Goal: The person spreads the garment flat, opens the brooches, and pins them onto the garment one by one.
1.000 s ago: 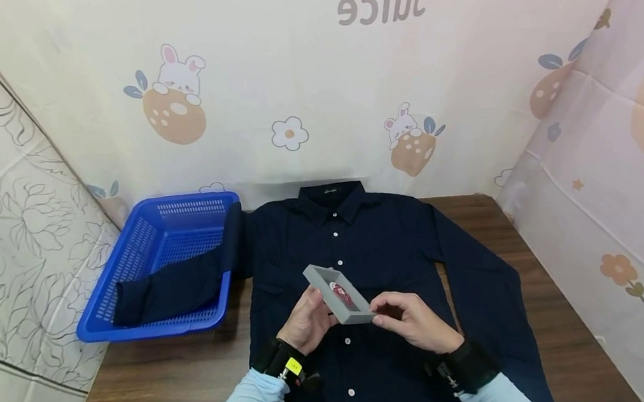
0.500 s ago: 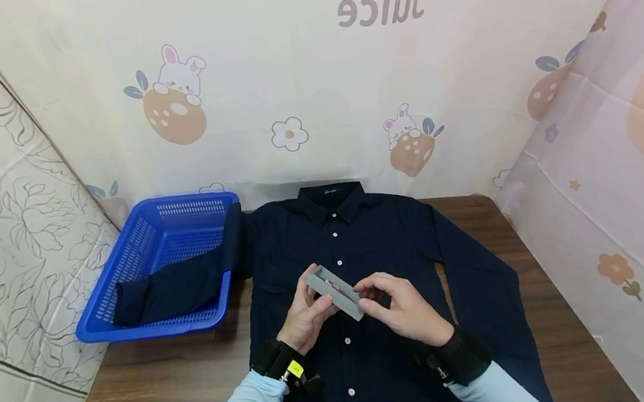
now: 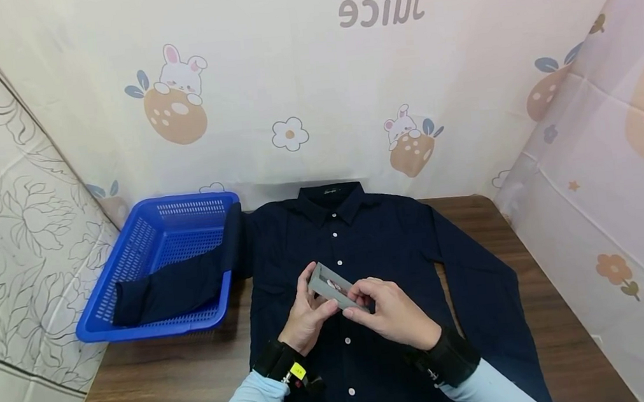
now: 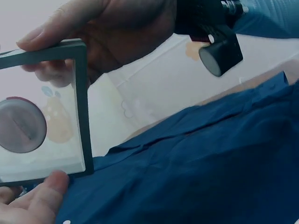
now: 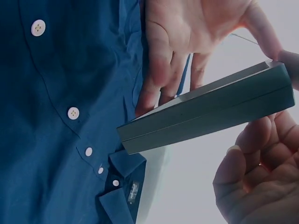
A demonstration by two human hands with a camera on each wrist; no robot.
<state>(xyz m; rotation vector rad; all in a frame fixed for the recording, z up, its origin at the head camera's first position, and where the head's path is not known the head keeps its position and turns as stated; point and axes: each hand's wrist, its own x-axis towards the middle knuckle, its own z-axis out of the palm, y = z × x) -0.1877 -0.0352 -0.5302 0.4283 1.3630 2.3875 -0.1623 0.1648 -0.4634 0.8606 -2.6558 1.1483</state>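
Observation:
Between my hands, above a dark navy button-up shirt (image 3: 374, 241), is a small grey display frame (image 3: 322, 283) with a see-through window. Inside the window sits a round disc (image 4: 22, 125) with a red edge. My left hand (image 3: 301, 323) grips the frame's left end, the thumb on the near side and the fingers behind. At its right end, my right hand (image 3: 394, 317) pinches the frame with curled fingers. The right wrist view shows the frame's thick side (image 5: 205, 114) nearly edge-on, with the left palm (image 5: 187, 23) facing the camera. Part of the frame is hidden behind the right fingers.
A blue plastic basket (image 3: 145, 255) stands on the left, one shirt sleeve (image 3: 174, 287) folded over its rim and lying inside. The wooden table (image 3: 149, 388) is bordered by printed curtains (image 3: 287, 63) at the back and sides.
The frame has turned so its window faces me less. My left thumb has come over its near side. My right hand has moved left, further over the frame's right end.

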